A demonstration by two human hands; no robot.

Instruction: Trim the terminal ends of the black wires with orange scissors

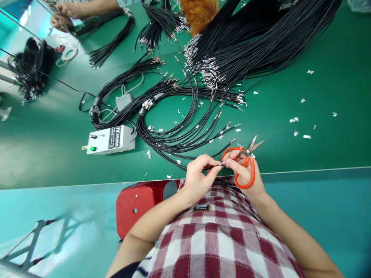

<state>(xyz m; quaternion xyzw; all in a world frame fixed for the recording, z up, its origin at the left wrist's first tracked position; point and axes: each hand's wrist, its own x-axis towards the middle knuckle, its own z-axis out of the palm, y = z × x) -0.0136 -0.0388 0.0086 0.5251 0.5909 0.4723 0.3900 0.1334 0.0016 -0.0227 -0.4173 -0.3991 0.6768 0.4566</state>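
black cable [222,163]: your left hand [198,178] pinches it, your right hand [245,177] grips scissors [248,151]; you're seemingly working the cable's tip, needing steadiness.

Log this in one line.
left grip: pinching black cable | right grip: at cable tip, holding orange-handled scissors | blades: open | table: white scraps
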